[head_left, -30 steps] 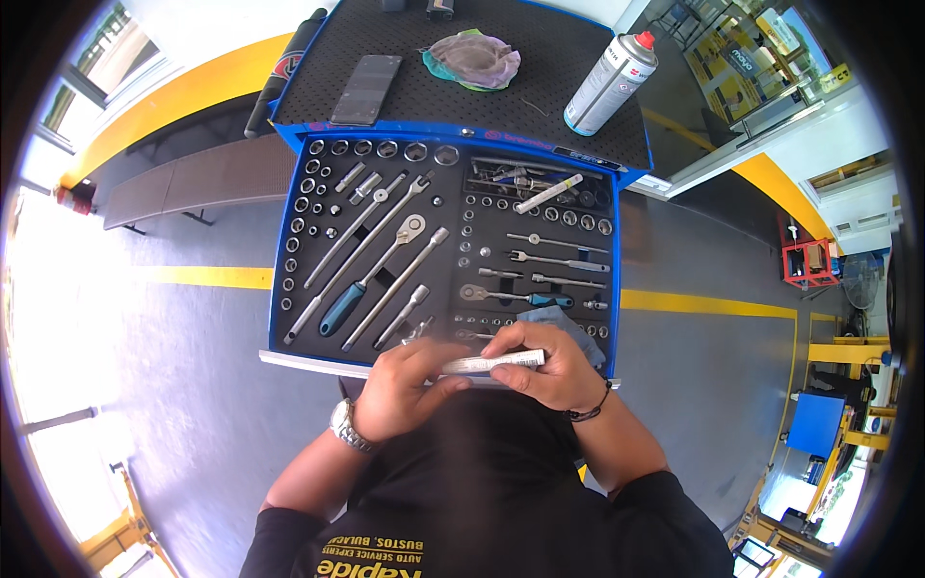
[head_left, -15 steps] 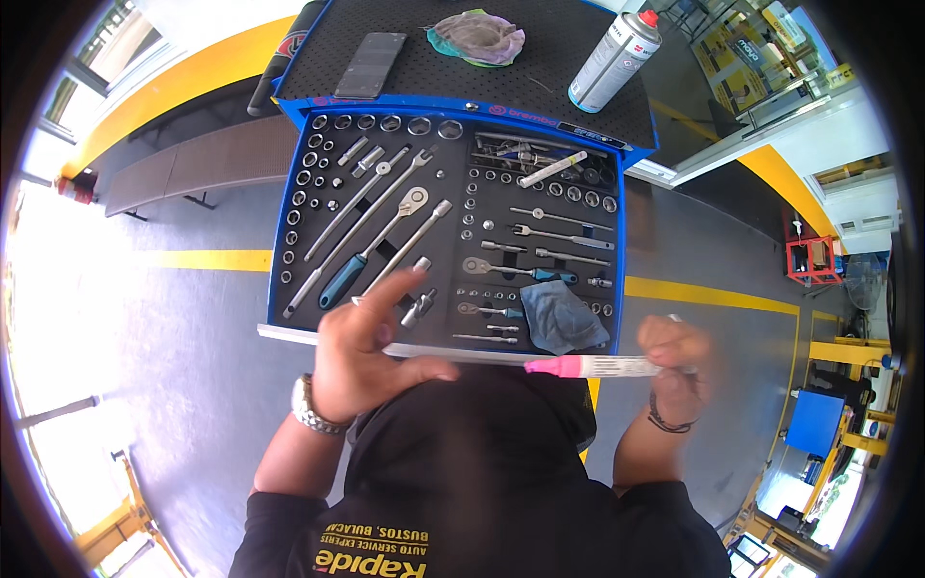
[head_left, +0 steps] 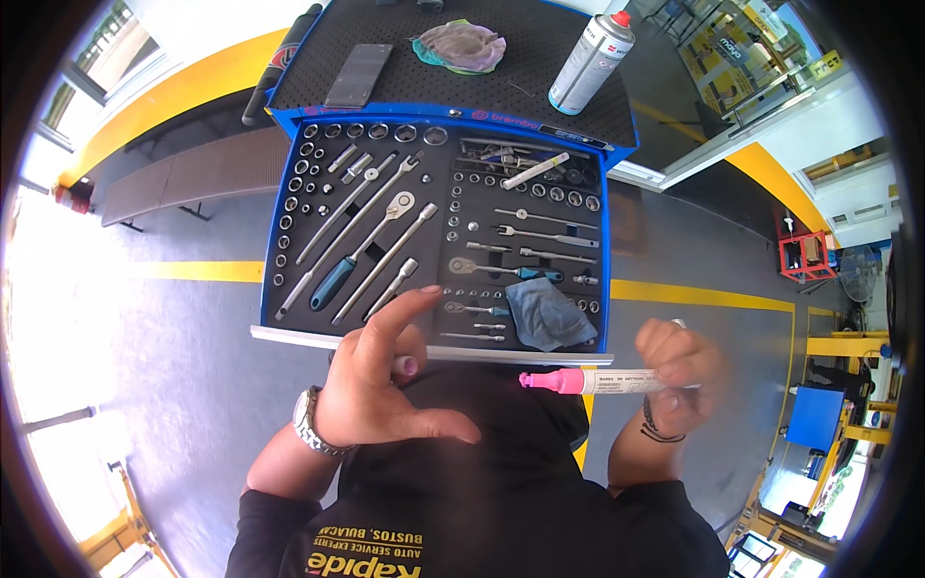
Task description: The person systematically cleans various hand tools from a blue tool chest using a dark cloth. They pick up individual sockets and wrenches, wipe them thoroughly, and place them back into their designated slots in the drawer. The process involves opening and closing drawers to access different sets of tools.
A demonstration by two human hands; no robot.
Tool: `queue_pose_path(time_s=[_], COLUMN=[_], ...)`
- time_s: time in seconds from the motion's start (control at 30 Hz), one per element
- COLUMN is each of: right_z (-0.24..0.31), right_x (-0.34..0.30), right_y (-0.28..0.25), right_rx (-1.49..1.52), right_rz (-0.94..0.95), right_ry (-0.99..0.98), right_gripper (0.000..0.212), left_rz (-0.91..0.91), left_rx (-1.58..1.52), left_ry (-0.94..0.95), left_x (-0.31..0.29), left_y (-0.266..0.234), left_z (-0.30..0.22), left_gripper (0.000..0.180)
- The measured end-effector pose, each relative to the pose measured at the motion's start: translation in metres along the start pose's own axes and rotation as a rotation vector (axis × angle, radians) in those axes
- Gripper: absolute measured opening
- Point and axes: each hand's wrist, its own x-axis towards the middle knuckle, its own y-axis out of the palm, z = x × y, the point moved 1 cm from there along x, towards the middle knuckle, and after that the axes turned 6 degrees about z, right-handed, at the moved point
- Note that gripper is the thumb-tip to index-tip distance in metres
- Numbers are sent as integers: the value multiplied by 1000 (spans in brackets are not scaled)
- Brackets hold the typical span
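Observation:
My right hand (head_left: 680,374) grips a white paint marker (head_left: 617,381) by its rear end. The marker lies level in front of my body, its pink, stained tip bare and pointing left. My left hand (head_left: 371,390) is held to the left of that tip, thumb and index finger stretched apart. Its other fingers are curled around a small whitish piece with pink inside, which looks like the marker's cap (head_left: 406,366). Beyond both hands stands an open tool drawer (head_left: 482,357), with sockets, ratchets (head_left: 334,283) and extension bars set in dark foam.
A blue cloth (head_left: 549,316) lies over the drawer's near right corner. Another white pen-like stick (head_left: 536,170) rests across its far right compartment. On the blue tool chest's top stand a spray can (head_left: 590,65), a crumpled rag (head_left: 460,46) and a dark phone-like slab (head_left: 358,75).
My left hand has drawn back slightly toward my body and right, showing the cap more clearly. The marker has dropped slightly, still in my right hand. The view has shifted a little.

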Motion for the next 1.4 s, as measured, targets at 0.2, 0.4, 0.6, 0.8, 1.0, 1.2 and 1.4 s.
queue_pose_path(time_s=[0.2, 0.4, 0.6, 0.8, 1.0, 1.2, 1.4], right_z=[3, 4, 5, 4, 5, 3, -33], right_x=[0, 0, 1, -1, -2, 1, -22], right_y=[6, 11, 16, 15, 13, 18, 21], right_rx=[14, -25, -49, -93, -141, -273, -292], right_rz=[23, 41, 36, 93, 156, 328, 303], right_ry=[-2, -9, 26, 32, 16, 14, 149], right_gripper=[17, 14, 13, 17, 18, 20, 33], left_rz=[34, 37, 52, 73, 83, 137, 133], left_rx=[-64, -95, -88, -72, -23, 276, 338], left_ry=[162, 210, 207, 195, 222, 214, 180], left_x=[18, 26, 30, 31, 34, 36, 41], left_y=[3, 9, 11, 15, 21, 32, 41], left_z=[-17, -24, -28, -30, -31, -36, -14], left_gripper=[119, 119, 117, 116, 111, 105, 64])
